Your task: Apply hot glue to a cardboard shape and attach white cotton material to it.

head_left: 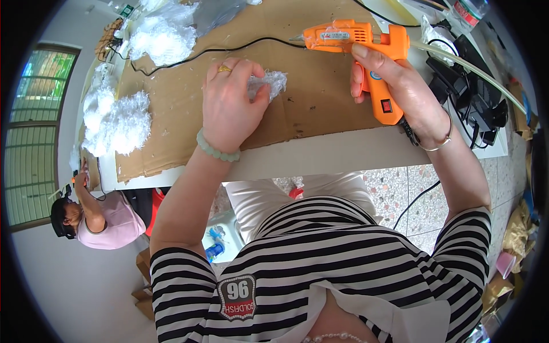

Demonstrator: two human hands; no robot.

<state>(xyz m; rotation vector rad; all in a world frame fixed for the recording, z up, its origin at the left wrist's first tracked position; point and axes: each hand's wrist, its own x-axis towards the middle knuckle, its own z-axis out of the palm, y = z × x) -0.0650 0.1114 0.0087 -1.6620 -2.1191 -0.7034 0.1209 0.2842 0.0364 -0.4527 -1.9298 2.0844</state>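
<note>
My right hand (pixel 409 88) is wrapped round the handle of an orange hot glue gun (pixel 329 35), held above the cardboard (pixel 309 111). Its nozzle points left, and a long pale glue stick (pixel 477 67) trails from its rear. To its left, my left hand (pixel 231 97) has its fingers curled down on a small tuft of clear white stringy fluff (pixel 277 84). The tuft sticks out past the thumb and fingertips, partly hidden by them. A gap separates the nozzle from the tuft.
White fluff piles lie at the left (pixel 123 123) and far left (pixel 163 34). A black cable (pixel 229 49) crosses the cardboard. Black power adapters (pixel 483 86) and a plastic bottle (pixel 469 14) crowd the right. Another person (pixel 111 220) works at the far left.
</note>
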